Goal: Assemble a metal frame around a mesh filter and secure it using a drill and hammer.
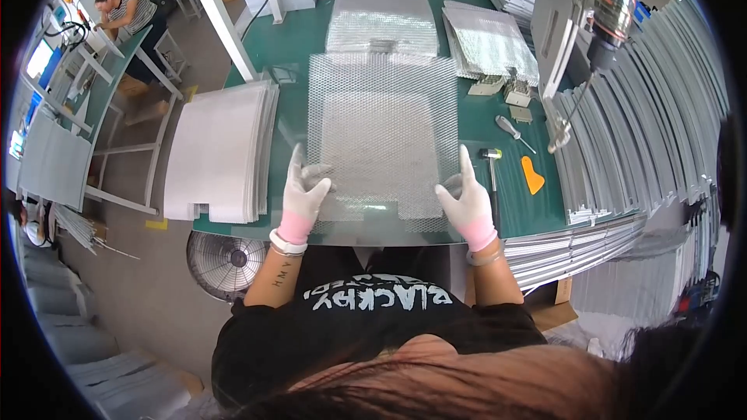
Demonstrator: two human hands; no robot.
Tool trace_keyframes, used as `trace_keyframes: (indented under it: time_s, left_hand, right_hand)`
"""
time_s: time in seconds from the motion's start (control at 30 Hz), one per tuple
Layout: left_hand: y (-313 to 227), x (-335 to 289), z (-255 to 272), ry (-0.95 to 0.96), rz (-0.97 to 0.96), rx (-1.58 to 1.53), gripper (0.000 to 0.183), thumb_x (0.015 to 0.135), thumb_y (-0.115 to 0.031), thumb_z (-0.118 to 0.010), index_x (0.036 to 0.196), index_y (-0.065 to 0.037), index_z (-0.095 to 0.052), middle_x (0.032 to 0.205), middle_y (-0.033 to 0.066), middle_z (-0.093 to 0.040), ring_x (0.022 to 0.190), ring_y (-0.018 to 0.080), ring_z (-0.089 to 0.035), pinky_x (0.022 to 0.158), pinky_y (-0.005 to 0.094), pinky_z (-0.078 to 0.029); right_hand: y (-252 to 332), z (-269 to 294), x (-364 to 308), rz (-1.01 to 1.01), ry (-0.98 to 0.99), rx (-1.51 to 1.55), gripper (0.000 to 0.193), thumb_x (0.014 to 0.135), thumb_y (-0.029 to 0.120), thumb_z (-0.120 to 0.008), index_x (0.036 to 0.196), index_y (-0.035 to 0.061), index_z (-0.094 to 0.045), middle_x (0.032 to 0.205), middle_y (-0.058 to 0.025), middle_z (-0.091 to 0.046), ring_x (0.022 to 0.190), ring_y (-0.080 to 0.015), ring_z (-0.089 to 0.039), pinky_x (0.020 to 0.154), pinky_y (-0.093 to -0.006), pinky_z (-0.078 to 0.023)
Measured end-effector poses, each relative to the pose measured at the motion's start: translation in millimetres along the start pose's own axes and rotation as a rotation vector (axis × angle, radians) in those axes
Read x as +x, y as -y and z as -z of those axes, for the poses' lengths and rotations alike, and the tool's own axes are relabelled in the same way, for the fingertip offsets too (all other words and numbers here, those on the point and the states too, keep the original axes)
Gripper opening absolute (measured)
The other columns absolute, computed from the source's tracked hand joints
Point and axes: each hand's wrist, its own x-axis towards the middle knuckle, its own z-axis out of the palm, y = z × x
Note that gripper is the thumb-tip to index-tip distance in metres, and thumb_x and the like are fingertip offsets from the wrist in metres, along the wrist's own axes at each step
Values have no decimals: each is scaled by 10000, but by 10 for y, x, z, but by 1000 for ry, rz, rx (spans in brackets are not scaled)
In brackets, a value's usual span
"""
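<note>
A see-through silver mesh sheet (pixel 381 78) is in front of me, over a smaller pale panel (pixel 377 136) that shows through it. My left hand (pixel 305 194), in a white glove with a pink cuff, is at the sheet's lower left edge. My right hand (pixel 469 201), gloved the same way, is at the lower right edge. Both index fingers point away from me along the sides, and the thumbs lie inward over the mesh. The sheet's edges pass between thumb and fingers. Some fingertips are hard to make out.
On the green table (pixel 513 210) lie a hammer (pixel 491 157), a screwdriver (pixel 513 131) and an orange scraper (pixel 532 176). White panels (pixel 222 152) are stacked left; wrapped silver stacks (pixel 381 19) lie behind. A power driver (pixel 611 23) hangs right, near stacked frames (pixel 630 124). A person (pixel 128 15) sits far left.
</note>
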Motion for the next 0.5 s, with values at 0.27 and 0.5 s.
trace_keyframes:
  time_s: [0.27, 0.5]
  left_hand:
    - [174, 193, -139, -82, -378, 1005, 751, 762, -272, -786, 1378, 17, -470, 1134, 196, -599, 1044, 344, -596, 925, 412, -485]
    - [370, 336, -165, -1, -114, 1280, 759, 766, -373, -763, 1378, -19, -487, 1114, 204, -598, 1060, 348, -586, 917, 406, -482]
  right_hand:
    - [-322, -341, 175, -16, -73, -74, 858, 796, 183, -720, 1518, 44, -278, 859, -131, -644, 699, -258, -638, 661, -333, -515]
    - [-613, -582, 257, -101, 39, -220, 793, 836, 288, -682, 1493, 48, -310, 1197, -248, -624, 1052, -397, -629, 902, -426, -507]
